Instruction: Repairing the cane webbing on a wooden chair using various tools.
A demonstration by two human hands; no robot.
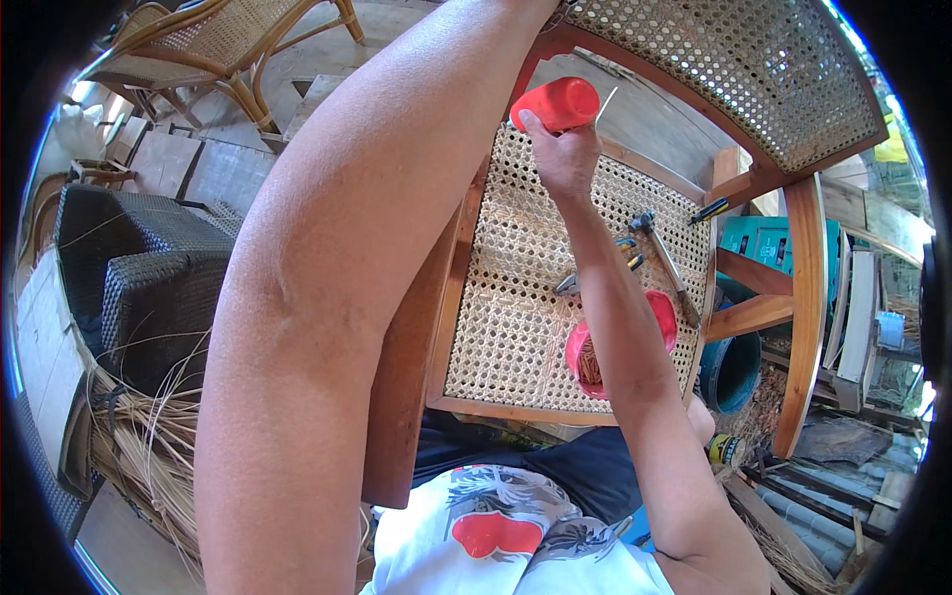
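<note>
My right hand (pixel 567 159) is wrapped round a red plastic bottle (pixel 570 102), held tilted over the far end of a cane chair seat (pixel 516 342). A thin pale strip (pixel 608 106) sticks up beside that hand. My left arm crosses the picture to the top edge, and its hand lies outside the view, near the woven cane chair back (pixel 734 79). On the seat lie a hammer (pixel 667 260) and pliers (pixel 568 286), partly covered by my right forearm. Under that forearm sits a red bowl (pixel 576 342) with short brown cane pieces in it.
A yellow-and-black handled tool (pixel 709 210) rests at the seat's right edge. Dark woven furniture (pixel 164 288) and a bundle of loose cane strands (pixel 149 446) stand at left. A rattan chair (pixel 223 55) is behind. At right are a teal bucket (pixel 732 362) and a green crate (pixel 764 241).
</note>
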